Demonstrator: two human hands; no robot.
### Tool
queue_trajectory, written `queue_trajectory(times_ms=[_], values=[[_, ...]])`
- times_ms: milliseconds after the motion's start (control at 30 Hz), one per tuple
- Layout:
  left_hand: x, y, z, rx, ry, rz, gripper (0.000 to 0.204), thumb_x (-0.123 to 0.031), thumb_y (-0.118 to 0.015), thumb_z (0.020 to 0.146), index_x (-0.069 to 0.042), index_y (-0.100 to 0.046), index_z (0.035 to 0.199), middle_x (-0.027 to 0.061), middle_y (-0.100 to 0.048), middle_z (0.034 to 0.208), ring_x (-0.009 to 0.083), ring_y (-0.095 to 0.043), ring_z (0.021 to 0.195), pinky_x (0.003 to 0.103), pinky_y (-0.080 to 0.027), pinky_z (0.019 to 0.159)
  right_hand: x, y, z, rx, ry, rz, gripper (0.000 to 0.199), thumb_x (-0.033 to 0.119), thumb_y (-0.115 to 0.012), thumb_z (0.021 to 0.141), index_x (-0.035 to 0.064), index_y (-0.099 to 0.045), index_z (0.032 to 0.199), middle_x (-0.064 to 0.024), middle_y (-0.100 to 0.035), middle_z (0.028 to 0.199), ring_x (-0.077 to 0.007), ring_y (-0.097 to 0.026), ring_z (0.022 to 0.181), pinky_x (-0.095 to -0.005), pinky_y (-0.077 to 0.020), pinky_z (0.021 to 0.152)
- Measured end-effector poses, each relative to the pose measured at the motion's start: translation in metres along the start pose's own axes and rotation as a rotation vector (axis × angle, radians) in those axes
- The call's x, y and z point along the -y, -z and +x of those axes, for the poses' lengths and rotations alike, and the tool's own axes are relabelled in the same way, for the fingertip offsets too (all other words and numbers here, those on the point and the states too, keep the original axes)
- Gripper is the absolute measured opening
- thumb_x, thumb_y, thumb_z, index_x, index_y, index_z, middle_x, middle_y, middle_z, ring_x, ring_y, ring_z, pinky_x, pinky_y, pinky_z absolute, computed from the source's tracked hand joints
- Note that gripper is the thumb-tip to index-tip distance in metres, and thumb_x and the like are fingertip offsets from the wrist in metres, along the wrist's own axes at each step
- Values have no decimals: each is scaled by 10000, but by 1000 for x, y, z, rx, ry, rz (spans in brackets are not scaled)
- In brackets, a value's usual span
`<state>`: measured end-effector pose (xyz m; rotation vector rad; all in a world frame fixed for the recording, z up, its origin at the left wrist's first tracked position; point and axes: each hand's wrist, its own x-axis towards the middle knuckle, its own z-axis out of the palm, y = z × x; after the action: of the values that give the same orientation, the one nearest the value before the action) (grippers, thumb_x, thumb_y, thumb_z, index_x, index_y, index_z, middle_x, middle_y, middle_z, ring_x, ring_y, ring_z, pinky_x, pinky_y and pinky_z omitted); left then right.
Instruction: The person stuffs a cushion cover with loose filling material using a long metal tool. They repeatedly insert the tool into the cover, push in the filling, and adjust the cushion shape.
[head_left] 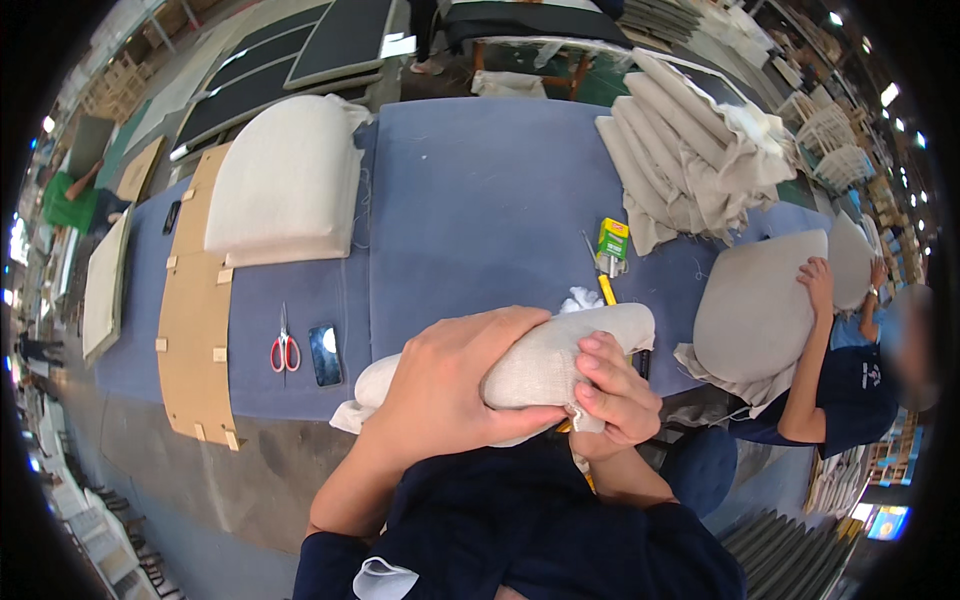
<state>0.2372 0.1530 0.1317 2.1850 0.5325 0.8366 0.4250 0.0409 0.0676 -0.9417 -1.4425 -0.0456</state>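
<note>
Can make out print on small green-and-yellow box (612, 240), too tiny to read surely; also white marking on co-worker's navy shirt (850, 385), illegible; lit screen (888, 523) lower right, blurred.

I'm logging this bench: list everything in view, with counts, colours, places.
Held cushion: 1, beige, in both hands
Table: 1, blue, centre
Domed cushion: 1, cream, table's left rear
Board: 1, brown, table's left
Scissors: 1, red handles, right of board
Phone: 1, dark, right of scissors
Small device: 1, black, left of board
Pads: several, beige, stacked right rear
Box: 1, green-yellow, nearer than pads
Handle: 1, yellow, nearer than box
Fluff: 1 clump, white, left of handle
Large pad: 1, greyish, table's right
Panels: several, dark, beyond table
Co-workers: at least 2, navy right, green left
Background: too cluttered to count
Left hand: 1, bare, holding cushion
Right hand: 1, bare, holding cushion
</note>
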Motion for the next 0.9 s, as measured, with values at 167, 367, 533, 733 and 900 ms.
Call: queue_trajectory(times_ms=[167,367,533,733,900], values=[[10,-6,-44,-220,-46,219,767,-321,-963,701,-51,-690,1365,154,-764,1242,359,-763,1085,456,-592,902,3,8,42,273,-182,-88,452,218,-895,796,13,-792,1186,-222,-793,1212,-401,-767,1165,-471,-610,1000],[72,19,-134,-262,-40,231,600,-365,-878,828,-53,-725,1317,136,-767,1222,330,-756,1060,427,-571,913,-7,35,8,548,-319,-317,430,182,-808,812,-51,-741,1167,-200,-800,1136,-349,-794,992,-426,-612,925],[233,7,-264,-902,928,-39,648,-485,-853,881,-25,-722,1317,152,-759,1245,368,-705,1157,506,-491,1085,-16,80,-28,353,-427,-459,361,133,-747,889,-56,-729,1197,-193,-797,1109,-315,-789,936,-397,-617,911],[332,-16,-325,-580,1275,715,877,-451,-895,827,-56,-542,1526,204,-587,1486,407,-546,1383,496,-479,1129,0,86,-44,172,-516,-569,353,127,-735,904,-57,-723,1205,-199,-792,1117,-313,-784,950,-398,-617,915],[375,-7,-331,-608,1071,622,818,-398,-896,831,-52,-560,1492,191,-599,1461,411,-559,1349,496,-486,1097,7,68,-63,101,-590,-597,346,121,-726,917,-58,-717,1213,-204,-788,1124,-312,-779,961,-399,-616,918]])
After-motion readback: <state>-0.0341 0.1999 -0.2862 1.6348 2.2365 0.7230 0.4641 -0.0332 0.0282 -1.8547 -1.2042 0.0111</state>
